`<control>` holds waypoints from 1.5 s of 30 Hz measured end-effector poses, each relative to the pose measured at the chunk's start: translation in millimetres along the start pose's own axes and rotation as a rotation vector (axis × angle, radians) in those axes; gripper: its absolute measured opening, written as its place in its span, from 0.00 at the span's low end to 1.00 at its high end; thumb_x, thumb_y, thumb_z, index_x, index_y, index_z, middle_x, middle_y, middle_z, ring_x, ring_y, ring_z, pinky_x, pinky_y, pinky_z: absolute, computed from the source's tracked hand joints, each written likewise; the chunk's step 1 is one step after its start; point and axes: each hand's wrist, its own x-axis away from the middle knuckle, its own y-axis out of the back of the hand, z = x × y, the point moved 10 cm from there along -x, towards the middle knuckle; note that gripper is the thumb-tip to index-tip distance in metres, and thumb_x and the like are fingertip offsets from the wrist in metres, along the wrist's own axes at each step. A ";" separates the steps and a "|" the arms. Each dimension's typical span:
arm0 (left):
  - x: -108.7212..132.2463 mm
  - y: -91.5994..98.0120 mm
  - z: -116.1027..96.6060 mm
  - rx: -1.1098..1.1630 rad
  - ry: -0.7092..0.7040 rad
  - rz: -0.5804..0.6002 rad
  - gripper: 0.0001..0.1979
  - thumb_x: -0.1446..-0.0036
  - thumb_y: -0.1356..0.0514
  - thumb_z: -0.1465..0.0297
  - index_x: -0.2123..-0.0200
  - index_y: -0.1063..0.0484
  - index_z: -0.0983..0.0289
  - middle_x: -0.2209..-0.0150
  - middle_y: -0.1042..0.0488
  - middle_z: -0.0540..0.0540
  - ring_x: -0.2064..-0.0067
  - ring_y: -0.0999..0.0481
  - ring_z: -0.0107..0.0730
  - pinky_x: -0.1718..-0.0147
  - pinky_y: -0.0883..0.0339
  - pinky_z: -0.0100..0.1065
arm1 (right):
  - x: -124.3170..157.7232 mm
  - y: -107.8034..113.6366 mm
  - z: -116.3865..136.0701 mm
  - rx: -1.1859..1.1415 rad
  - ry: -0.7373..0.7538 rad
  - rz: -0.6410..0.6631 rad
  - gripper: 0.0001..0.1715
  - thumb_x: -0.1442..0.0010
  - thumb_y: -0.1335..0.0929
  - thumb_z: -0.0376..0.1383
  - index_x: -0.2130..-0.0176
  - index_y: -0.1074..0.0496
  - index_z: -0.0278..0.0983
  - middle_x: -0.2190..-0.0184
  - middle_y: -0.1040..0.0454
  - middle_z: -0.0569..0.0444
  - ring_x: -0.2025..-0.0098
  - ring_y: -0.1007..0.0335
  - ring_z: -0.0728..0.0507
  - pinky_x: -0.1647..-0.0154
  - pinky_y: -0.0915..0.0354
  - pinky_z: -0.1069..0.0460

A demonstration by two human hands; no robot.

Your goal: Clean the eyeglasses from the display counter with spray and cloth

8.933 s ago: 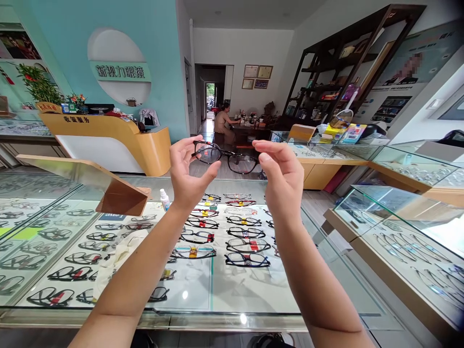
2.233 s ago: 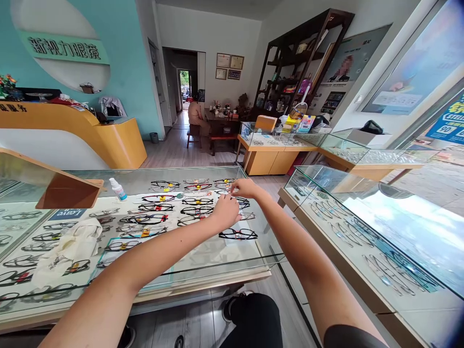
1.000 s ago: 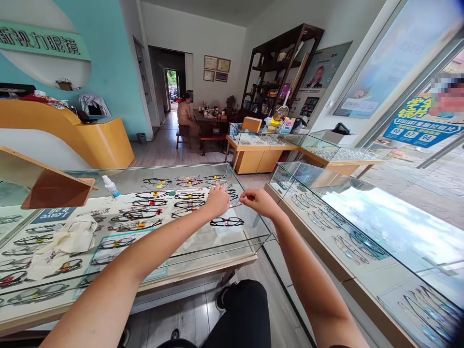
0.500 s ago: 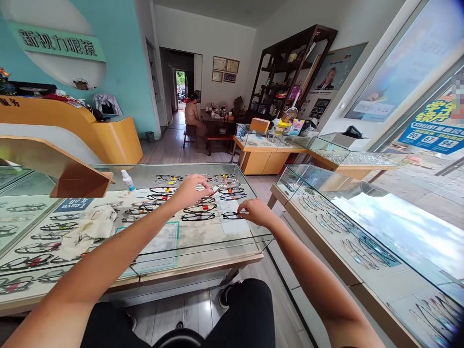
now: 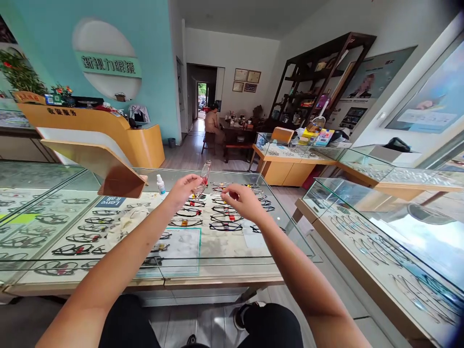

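The left hand (image 5: pixel 184 187), just left of the frame's centre, has its thumb and fingertips closed on the lower end of a thin, pale-rimmed pair of spectacles (image 5: pixel 206 172). They stand up on end above the fingers, with a red tag near the grip. The right hand (image 5: pixel 243 202), just right of centre and close beside it, is curled with thumb and forefinger drawn together. Whether they pinch something small I cannot tell. Both hands hang above the glass display counter (image 5: pixel 232 247), over the rows of frames (image 5: pixel 224 226) laid out in it.

The hold looks slight: one hand, at one end, on a light frame tipped upright. A slip of the fingers could drop the spectacles onto the glass top or among the frames below, scratching a lens or knocking the neat rows askew. Squeezing harder to prevent that could bend so fine a rim or hinge. Fingertips close to the lens could also smudge it. The spray bottle (image 5: pixel 160 185), standing left of the hands, is near enough for a sweeping wrist to topple.
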 end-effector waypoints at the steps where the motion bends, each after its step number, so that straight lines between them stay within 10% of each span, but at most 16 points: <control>1: -2.5 2.9 0.1 0.022 -0.015 -0.003 0.25 0.55 0.19 0.50 0.64 0.20 0.61 0.55 0.17 0.55 0.54 0.20 0.38 0.50 0.26 0.40 | -14.3 -8.7 5.8 -0.048 0.000 -0.034 0.15 0.30 0.30 0.47 0.58 0.19 0.40 0.70 0.25 0.56 0.67 0.35 0.45 0.63 0.42 0.50; 11: -9.6 34.0 16.5 -0.029 -0.207 -0.109 0.25 0.51 0.22 0.47 0.65 0.21 0.61 0.64 0.21 0.51 0.61 0.26 0.31 0.57 0.30 0.35 | -61.2 -86.2 -13.9 -0.451 -0.046 -0.118 0.26 0.36 0.27 0.59 0.61 0.21 0.40 0.77 0.37 0.61 0.72 0.43 0.46 0.67 0.44 0.50; 22: -3.4 22.2 42.3 0.021 -0.060 0.011 0.28 0.49 0.22 0.45 0.60 0.22 0.61 0.56 0.18 0.55 0.55 0.20 0.38 0.55 0.22 0.38 | -50.0 -99.5 -21.7 -0.580 -0.029 -0.076 0.32 0.38 0.26 0.64 0.67 0.22 0.38 0.77 0.34 0.59 0.72 0.44 0.47 0.67 0.45 0.49; 45: -2.3 36.0 21.0 -0.441 -0.264 -0.055 0.20 0.35 0.34 0.50 0.57 0.22 0.61 0.52 0.19 0.58 0.50 0.20 0.42 0.59 0.22 0.36 | -29.5 -1.6 -34.2 0.338 0.074 -0.660 0.20 0.20 0.36 0.45 0.54 0.18 0.40 0.64 0.13 0.51 0.66 0.19 0.43 0.63 0.36 0.49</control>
